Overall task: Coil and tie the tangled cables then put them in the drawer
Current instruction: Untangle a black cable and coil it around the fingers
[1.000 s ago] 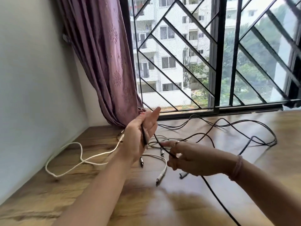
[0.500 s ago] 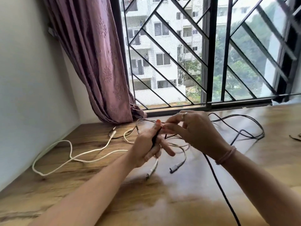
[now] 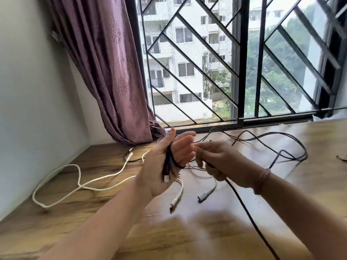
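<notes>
My left hand [image 3: 165,166] is raised palm up above the wooden table [image 3: 56,231], with a black cable [image 3: 249,216] looped around its palm and thumb; the cable's silver plug [image 3: 166,178] hangs at the heel of the hand. Just to its right, my right hand [image 3: 219,162] pinches the same black cable, which runs down to the lower right and also trails back in loose loops [image 3: 281,147] near the window. A long white cable [image 3: 75,186] lies tangled on the table at the left, its ends [image 3: 175,201] under my hands.
A purple curtain [image 3: 105,72] hangs at the back left beside a barred window [image 3: 240,72]. A white wall [image 3: 28,109] borders the table on the left. A thin dark audio lead [image 3: 129,156] lies near the curtain's foot. No drawer is in view.
My left hand has turned palm up and opened its fingers, and the black cable now wraps around it. My right hand has dropped slightly, drawing the cable past the left palm.
</notes>
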The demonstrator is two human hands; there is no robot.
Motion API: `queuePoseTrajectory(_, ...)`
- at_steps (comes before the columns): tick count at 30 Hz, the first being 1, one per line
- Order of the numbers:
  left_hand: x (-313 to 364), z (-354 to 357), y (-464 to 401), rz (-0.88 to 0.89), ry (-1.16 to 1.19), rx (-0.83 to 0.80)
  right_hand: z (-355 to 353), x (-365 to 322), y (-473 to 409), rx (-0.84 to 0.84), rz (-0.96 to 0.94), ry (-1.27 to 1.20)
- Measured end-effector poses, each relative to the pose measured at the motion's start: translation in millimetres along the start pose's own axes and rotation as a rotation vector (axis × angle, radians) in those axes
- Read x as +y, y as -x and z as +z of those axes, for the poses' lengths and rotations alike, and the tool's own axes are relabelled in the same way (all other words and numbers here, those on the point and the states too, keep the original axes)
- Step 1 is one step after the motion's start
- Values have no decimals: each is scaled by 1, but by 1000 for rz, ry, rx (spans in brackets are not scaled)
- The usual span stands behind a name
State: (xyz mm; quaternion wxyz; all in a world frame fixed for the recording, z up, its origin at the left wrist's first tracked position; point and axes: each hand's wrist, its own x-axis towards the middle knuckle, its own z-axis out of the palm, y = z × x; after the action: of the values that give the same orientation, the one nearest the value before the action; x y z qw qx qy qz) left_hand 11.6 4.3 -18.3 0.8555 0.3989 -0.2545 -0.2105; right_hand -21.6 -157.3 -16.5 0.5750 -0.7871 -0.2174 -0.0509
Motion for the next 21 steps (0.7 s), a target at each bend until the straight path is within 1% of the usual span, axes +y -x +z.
queuePoseTrajectory(3, 6, -5, -4, 95, 16, 104, 14, 1, 4, -126, 73, 221)
queuePoseTrajectory(6, 14, -15, -7, 180, 13, 159, 28, 2, 11, -319, 108, 402)
queuePoseTrajectory(8, 16, -20, -8, 177, -97, 203, 33, 2, 16, -439, 61, 497)
queuePoseTrajectory(10, 15, -23, -7, 141, -240, 216, 33, -2, 18, -461, -78, 585)
queuePoseTrajectory(12, 14, -22, -4, 86, -387, 189, 28, -9, 15, -355, -237, 604)
queuePoseTrajectory(15, 8, -21, -2, 49, -702, 187, 13, -17, 11, -123, -376, 595)
queuePoseTrajectory(16, 5, -21, -2, 47, -754, 158, 8, -18, 10, -57, -415, 602)
queuePoseTrajectory(18, -1, -16, 1, 10, -719, 16, 3, -16, 8, 61, -465, 643)
queuePoseTrajectory(19, -3, -13, 3, -15, -694, -25, 2, -16, 7, 122, -489, 661)
queuePoseTrajectory(21, -6, -10, 5, -40, -691, -33, 0, -15, 6, 250, -519, 664)
